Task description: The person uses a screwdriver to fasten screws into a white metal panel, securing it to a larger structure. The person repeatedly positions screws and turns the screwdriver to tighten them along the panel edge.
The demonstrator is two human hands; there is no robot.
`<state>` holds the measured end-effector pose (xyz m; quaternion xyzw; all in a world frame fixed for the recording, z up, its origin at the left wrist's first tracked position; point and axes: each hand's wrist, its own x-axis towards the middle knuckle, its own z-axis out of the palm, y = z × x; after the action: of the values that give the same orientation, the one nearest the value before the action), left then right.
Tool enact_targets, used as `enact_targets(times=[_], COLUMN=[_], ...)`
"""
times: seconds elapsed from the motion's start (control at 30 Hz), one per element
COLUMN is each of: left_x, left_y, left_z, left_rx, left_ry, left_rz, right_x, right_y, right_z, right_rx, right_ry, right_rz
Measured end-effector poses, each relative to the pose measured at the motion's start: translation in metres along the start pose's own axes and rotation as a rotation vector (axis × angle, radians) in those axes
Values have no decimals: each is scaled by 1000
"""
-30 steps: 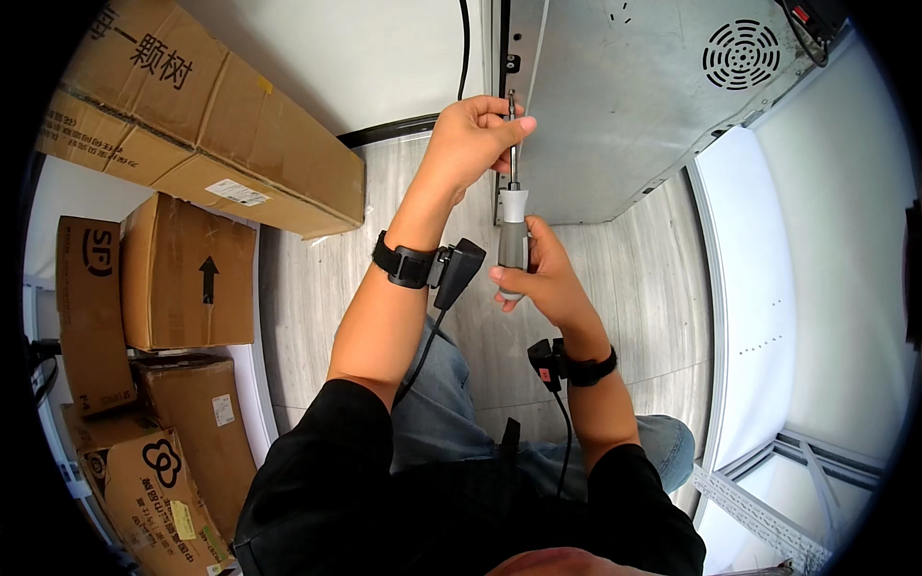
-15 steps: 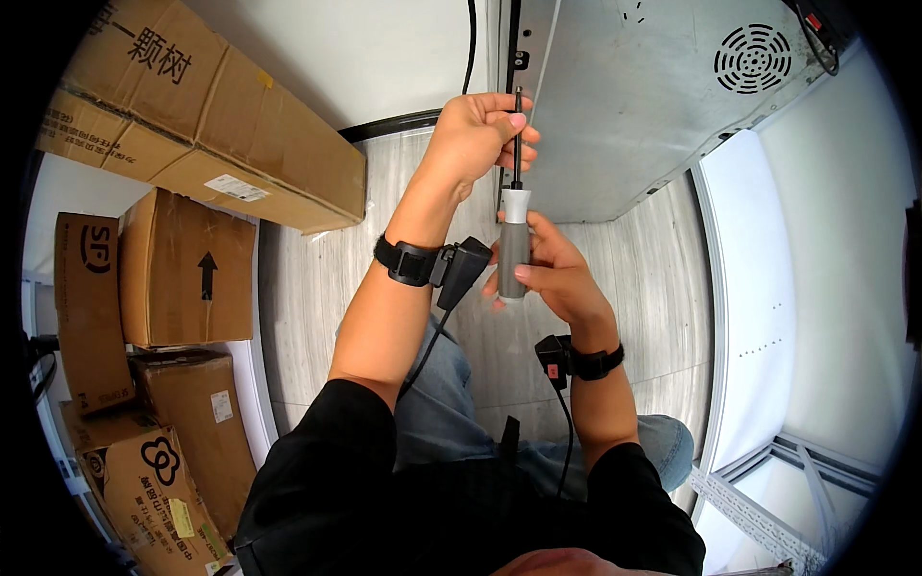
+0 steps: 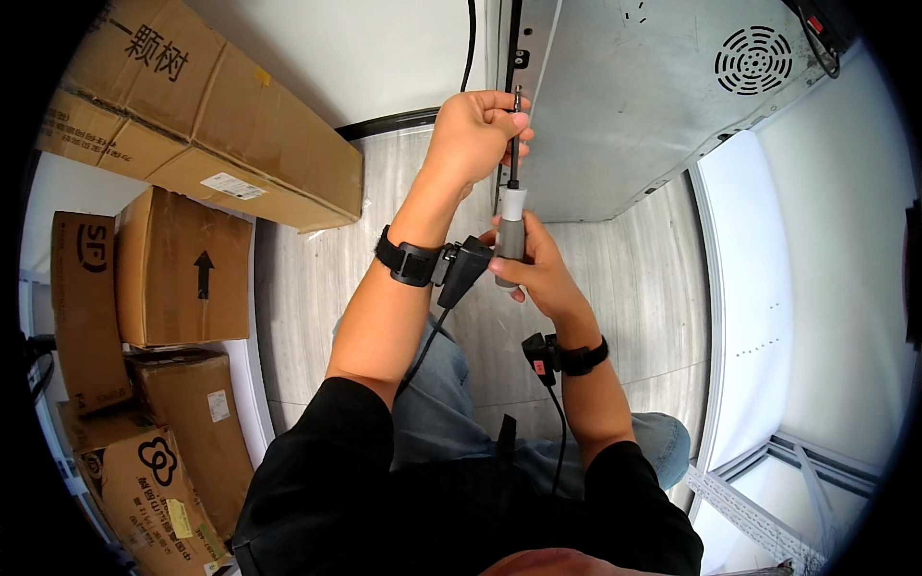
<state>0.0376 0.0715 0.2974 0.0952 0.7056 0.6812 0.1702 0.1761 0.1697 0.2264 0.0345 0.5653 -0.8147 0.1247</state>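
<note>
The right hand (image 3: 538,264) was closed around the grey handle of a slim-shafted screwdriver (image 3: 510,235), while the left hand (image 3: 473,134) pinched its dark shaft near the tip. The tip stood against the edge of a grey sheet-metal cabinet (image 3: 634,106); brown cardboard boxes (image 3: 202,125) crowded the left, leaving bare pale floor (image 3: 634,278) around the arms

The screwdriver (image 3: 510,226) had a grey handle with a white collar and a dark metal shaft. Above it, the metal cabinet panel (image 3: 634,106) was plain silver-grey with a round pattern of vent slots. Left of the screwdriver, the cardboard boxes (image 3: 182,259) were brown, one marked with a black arrow. Below it, both wrist straps (image 3: 405,261) were black, the sleeves black, the jeans (image 3: 451,413) blue. The floor (image 3: 307,278) beneath showed pale grey wood grain.
</note>
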Motion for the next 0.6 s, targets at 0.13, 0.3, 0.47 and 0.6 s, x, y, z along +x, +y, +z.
enact_targets(times=[0.13, 0.3, 0.47, 0.6], left_x=[-3, -2, 2, 5], left_y=[4, 2, 1, -4], left_z=[-1, 2, 3, 6], left_rx=[-9, 4, 100, 90], left_ry=[-16, -19, 43, 112], left_rz=[-19, 36, 99, 106], right_x=[4, 14, 15, 14], right_y=[10, 25, 29, 31], right_z=[-15, -18, -14, -10], right_rx=[251, -57, -218, -333], right_ry=[-242, -18, 85, 162], right_rz=[-25, -158, -155, -215])
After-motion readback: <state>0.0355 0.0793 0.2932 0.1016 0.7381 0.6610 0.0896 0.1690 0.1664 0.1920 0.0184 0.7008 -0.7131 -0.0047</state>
